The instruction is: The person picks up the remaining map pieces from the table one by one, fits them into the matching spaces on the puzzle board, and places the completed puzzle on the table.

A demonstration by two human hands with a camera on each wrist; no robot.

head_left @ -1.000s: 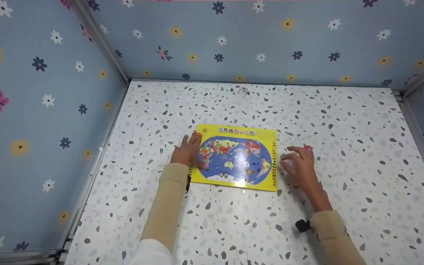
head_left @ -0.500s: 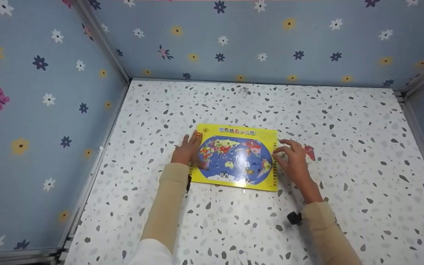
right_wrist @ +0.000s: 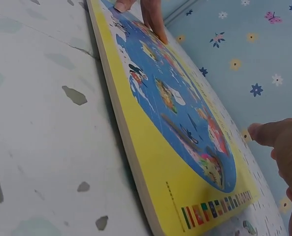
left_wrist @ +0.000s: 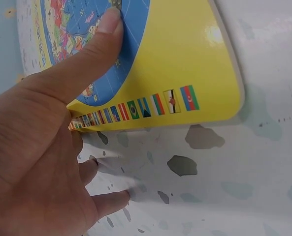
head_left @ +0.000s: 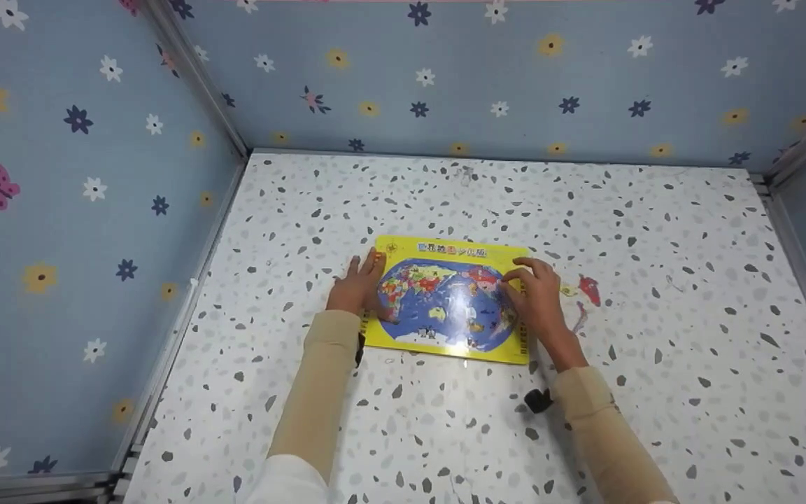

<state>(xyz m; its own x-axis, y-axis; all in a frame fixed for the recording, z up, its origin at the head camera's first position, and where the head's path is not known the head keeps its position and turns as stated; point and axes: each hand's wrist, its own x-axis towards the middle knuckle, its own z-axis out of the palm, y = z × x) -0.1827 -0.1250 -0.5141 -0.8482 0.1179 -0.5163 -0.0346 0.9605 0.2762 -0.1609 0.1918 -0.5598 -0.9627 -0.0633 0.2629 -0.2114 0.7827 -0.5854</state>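
A yellow-bordered world map puzzle board lies flat on the table, with rows of small flags along its side borders. My left hand rests at its left edge. In the left wrist view the thumb of that hand lies straight across the map, while other fingers touch the table beside the board. My right hand is over the board's right part, thumb and index finger close together. In the right wrist view that hand shows at the right edge; whether a piece is between its fingertips is hidden.
Right of the board lie a red puzzle piece, a yellowish piece and a purplish piece. The speckled white table is bordered by blue flower-patterned panels behind and at the sides.
My right hand has moved left from beside the loose pieces to over the board's right part, uncovering pieces on the table. The left hand and the board have stayed in place.
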